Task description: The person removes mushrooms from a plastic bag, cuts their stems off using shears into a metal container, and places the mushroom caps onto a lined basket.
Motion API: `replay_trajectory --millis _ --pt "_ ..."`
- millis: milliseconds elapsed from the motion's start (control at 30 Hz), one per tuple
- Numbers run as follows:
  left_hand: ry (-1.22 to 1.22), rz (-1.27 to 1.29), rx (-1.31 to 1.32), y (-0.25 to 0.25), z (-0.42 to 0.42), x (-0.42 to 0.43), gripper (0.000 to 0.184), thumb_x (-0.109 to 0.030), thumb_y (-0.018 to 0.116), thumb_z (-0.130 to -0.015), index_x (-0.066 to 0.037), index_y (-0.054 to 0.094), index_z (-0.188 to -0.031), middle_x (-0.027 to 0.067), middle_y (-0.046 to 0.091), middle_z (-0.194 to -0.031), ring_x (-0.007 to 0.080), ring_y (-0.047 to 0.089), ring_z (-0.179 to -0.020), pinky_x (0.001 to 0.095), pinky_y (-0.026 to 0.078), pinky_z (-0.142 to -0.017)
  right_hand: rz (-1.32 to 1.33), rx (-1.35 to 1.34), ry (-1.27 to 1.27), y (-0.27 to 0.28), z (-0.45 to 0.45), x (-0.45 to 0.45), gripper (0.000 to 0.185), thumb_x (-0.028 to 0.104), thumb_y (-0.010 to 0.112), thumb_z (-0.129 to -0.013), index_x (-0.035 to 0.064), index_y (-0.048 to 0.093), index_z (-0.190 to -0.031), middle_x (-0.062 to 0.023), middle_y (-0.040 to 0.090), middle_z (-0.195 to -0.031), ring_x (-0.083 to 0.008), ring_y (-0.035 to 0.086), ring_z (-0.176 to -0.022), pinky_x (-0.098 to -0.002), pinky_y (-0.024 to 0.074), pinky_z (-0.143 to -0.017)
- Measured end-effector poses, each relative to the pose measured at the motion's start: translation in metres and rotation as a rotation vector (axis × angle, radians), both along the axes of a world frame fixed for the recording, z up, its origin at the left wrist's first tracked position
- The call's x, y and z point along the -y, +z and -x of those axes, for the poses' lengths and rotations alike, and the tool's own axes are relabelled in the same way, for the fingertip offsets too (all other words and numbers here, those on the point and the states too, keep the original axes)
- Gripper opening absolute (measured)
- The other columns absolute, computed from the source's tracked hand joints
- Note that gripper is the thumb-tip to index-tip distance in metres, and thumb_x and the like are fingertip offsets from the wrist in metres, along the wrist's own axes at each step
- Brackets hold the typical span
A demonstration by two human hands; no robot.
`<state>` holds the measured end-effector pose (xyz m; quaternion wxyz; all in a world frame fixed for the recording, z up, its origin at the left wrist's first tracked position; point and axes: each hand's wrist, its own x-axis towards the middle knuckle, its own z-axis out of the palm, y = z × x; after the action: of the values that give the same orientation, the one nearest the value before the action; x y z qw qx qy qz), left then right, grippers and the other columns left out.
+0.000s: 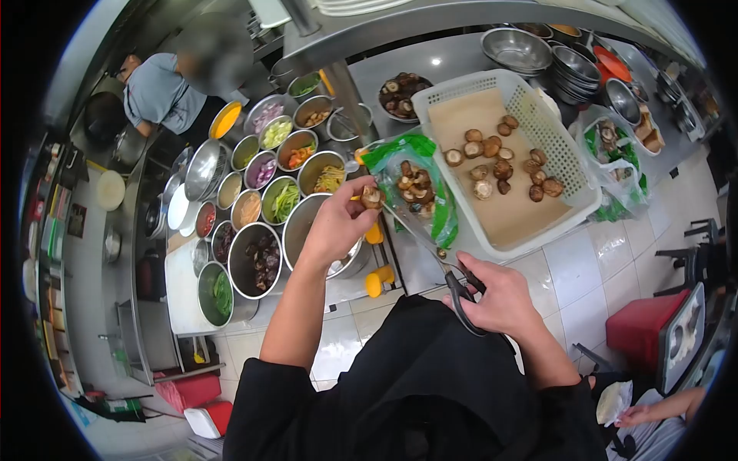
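Observation:
Between the fingertips of my left hand (338, 224) is a brown shiitake mushroom (373, 197), held beside a green-and-clear plastic bag (443, 219) with more mushrooms (415, 183) in it. My right hand (498, 298) is closed around the dark handles of a pair of scissors (459, 301). Their blades point up and left, across the near side of the bag, apart from the held mushroom. A white perforated basket (503, 250), lined with brown paper (511, 220), stands to the right with several whole mushrooms (492, 146) on the paper.
Metal pots of cut vegetables (280, 201) crowd the left, with a pot of dark pieces (257, 261) nearest. A bowl of mushrooms (403, 94) and stacked steel bowls (516, 50) sit at the back. Another bag (615, 150) lies right. A person (165, 96) stands far left.

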<state>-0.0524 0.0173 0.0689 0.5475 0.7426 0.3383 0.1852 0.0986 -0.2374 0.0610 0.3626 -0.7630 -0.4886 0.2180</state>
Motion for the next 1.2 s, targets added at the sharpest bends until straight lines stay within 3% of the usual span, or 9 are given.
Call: replay_trajectory --millis 367,500,567,667,833,900,967,1067,1200 --pt "0.195 -0.161 -0.082 -0.023 0.096 0.014 0.048 -0.005 0.066 -0.086 -0.006 0.059 -0.133 0.0101 0.071 -0.1 0.0158 0.065 -0.077 0.0317 0.055 -0.077 0.131 0.135 0.406 -0.006 0.032 -0.058 0.054 0.038 0.079 -0.079 0.0082 0.067 -0.123 -0.0126 0.07 -0.076 -0.0345 0.068 -0.073 -0.0439 0.0526 -0.066" --pt "0.237 -0.103 -0.131 -0.025 0.121 0.015 0.05 0.007 0.06 -0.087 0.003 0.05 -0.137 0.0103 0.068 -0.119 0.0135 0.067 -0.099 0.0272 0.054 -0.083 0.128 0.152 0.467 -0.027 0.04 -0.067 0.041 0.034 0.076 -0.082 0.0107 0.068 -0.115 -0.0154 0.069 -0.076 -0.0387 0.067 -0.073 -0.0477 0.0517 -0.067" --pt "0.234 -0.174 -0.226 -0.021 0.13 0.014 0.057 -0.001 0.068 -0.084 0.003 0.049 -0.137 0.0134 0.068 -0.12 0.0174 0.069 -0.098 0.0299 0.055 -0.083 0.113 0.114 0.474 -0.032 0.042 -0.064 0.034 0.033 0.073 -0.084 0.0115 0.068 -0.11 -0.0174 0.069 -0.076 -0.0412 0.066 -0.074 -0.0522 0.0508 -0.068" --pt "0.22 -0.355 -0.46 -0.007 0.126 0.008 0.068 -0.012 0.078 -0.078 0.001 0.048 -0.138 0.0163 0.067 -0.121 0.022 0.07 -0.096 0.0329 0.056 -0.082 0.176 0.044 0.444 -0.013 0.034 -0.048 0.039 0.034 0.078 -0.081 0.0118 0.07 -0.113 -0.0148 0.069 -0.075 -0.0389 0.066 -0.071 -0.0458 0.052 -0.066" --pt "0.097 -0.358 0.034 0.024 0.033 0.012 0.063 -0.013 0.079 -0.08 0.0 0.051 -0.135 0.0193 0.068 -0.112 0.0286 0.071 -0.098 0.0386 0.056 -0.081 0.251 0.036 0.344 -0.01 0.022 -0.023 0.038 0.035 0.077 -0.081 0.0112 0.069 -0.11 -0.0159 0.069 -0.075 -0.0392 0.067 -0.072 -0.0467 0.052 -0.065" --pt "-0.051 -0.394 0.005 0.008 -0.01 -0.005 0.054 -0.017 0.075 -0.084 -0.003 0.054 -0.131 0.0198 0.067 -0.114 0.0322 0.07 -0.099 0.0412 0.056 -0.083 0.252 0.03 0.317 -0.011 0.019 -0.013 0.038 0.035 0.077 -0.081 0.0111 0.069 -0.11 -0.0159 0.069 -0.075 -0.0391 0.067 -0.072 -0.0465 0.0522 -0.065" --pt "-0.337 -0.695 -0.359 -0.016 -0.048 -0.017 0.044 -0.021 0.072 -0.086 -0.004 0.059 -0.124 0.0213 0.064 -0.12 0.0353 0.069 -0.099 0.0441 0.057 -0.082 0.226 0.015 0.287 -0.013 0.016 -0.005 0.031 0.034 0.075 -0.083 0.0111 0.068 -0.102 -0.0164 0.068 -0.074 -0.0405 0.066 -0.073 -0.0505 0.0513 -0.066" --pt "-0.419 -0.785 -0.641 -0.037 -0.087 -0.001 0.034 -0.022 0.068 -0.086 -0.006 0.063 -0.115 0.0221 0.059 -0.126 0.0373 0.069 -0.097 0.0462 0.056 -0.083 0.25 0.034 0.251 -0.014 0.011 0.008 0.032 0.036 0.075 -0.083 0.0116 0.069 -0.103 -0.0166 0.069 -0.076 -0.0403 0.067 -0.074 -0.0507 0.0515 -0.066" --pt "-0.468 -0.829 -0.674 -0.05 -0.103 -0.001 0.033 -0.018 0.061 -0.088 -0.012 0.065 -0.121 0.0214 0.057 -0.124 0.0372 0.067 -0.102 0.0453 0.055 -0.088 0.301 0.045 0.201 -0.01 0.004 0.021 0.039 0.037 0.075 -0.082 0.0123 0.07 -0.112 -0.0174 0.07 -0.081 -0.0398 0.067 -0.078 -0.0496 0.0523 -0.068"
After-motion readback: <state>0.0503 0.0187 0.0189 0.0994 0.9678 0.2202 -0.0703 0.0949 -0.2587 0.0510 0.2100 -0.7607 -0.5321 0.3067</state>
